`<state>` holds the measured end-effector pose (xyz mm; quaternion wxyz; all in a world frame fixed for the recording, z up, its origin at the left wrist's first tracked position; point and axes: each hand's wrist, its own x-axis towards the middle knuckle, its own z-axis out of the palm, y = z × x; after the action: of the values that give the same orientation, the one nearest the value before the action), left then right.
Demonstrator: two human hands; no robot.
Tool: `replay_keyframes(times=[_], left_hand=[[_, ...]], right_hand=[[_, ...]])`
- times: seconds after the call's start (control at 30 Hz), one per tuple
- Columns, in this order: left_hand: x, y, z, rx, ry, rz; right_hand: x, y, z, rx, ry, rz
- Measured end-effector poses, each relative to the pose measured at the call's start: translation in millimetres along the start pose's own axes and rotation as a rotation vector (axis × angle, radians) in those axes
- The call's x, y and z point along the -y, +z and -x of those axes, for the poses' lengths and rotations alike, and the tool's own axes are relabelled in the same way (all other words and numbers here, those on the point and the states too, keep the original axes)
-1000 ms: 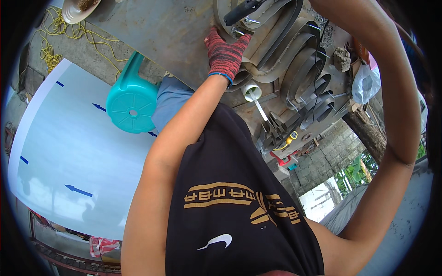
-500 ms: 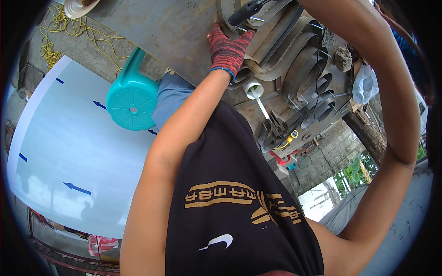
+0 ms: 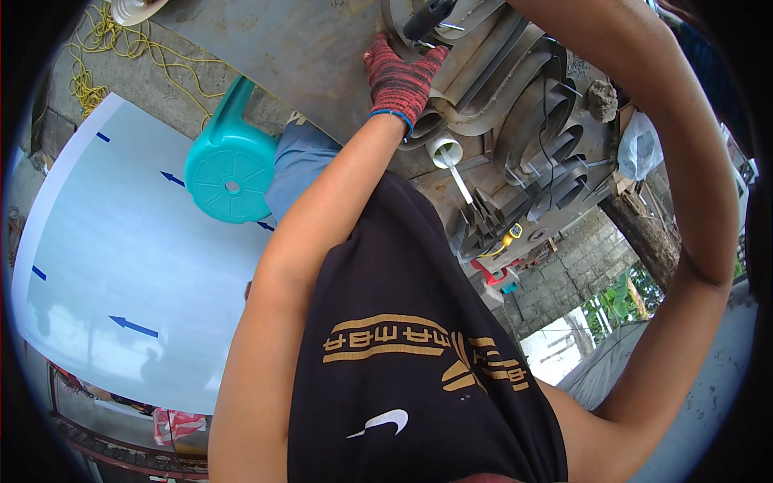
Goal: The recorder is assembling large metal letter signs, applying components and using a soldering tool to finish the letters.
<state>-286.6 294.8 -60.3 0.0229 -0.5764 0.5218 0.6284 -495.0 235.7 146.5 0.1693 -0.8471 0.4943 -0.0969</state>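
My left hand (image 3: 403, 79), in a red and black knit glove with a blue cuff, is closed on the edge of a curved metal strip (image 3: 392, 18). Its thumb and fingertips are partly hidden against the strip. Just above the fingers is a black tool (image 3: 428, 19), its rounded end pointing down; its upper part is cut off by the picture's edge. A thin light rod (image 3: 452, 26) shows beside it. My bare right arm (image 3: 699, 161) bends up around the right side, and the right hand lies beyond the top edge.
Bent metal strips (image 3: 527, 88) cover the metal table (image 3: 274, 40). A white cup (image 3: 444, 151) with a white stick, a yellow device (image 3: 512, 234), a stone (image 3: 601, 101) and a plastic bag (image 3: 640, 146) are nearby. A teal stool (image 3: 229, 181), pale sheet (image 3: 145, 258) and yellow cord (image 3: 109, 36) are left.
The black tool has tilted to a steeper angle above my left hand. My left hand keeps its place on the strip, and the whole view has shifted slightly.
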Motion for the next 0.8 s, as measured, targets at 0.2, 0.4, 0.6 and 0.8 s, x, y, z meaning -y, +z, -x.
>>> replay_keyframes(times=[0.2, 0.4, 0.6, 0.8], left_hand=[[3, -5, -1, -0.004, -0.02, 0.016], [1, -1, 0, 0.014, -0.003, 0.036], [7, -2, -4, -0.016, 0.004, 0.024], [17, 1, -9, -0.132, 0.072, -0.068]], right_hand=[[41, -18, -55, 0.608, 0.243, 0.571], [28, -14, -50, 0.555, 0.307, 0.526], [9, -5, -43, 0.343, 0.191, 0.481], [5, -4, -56, 0.641, 0.285, 0.54]])
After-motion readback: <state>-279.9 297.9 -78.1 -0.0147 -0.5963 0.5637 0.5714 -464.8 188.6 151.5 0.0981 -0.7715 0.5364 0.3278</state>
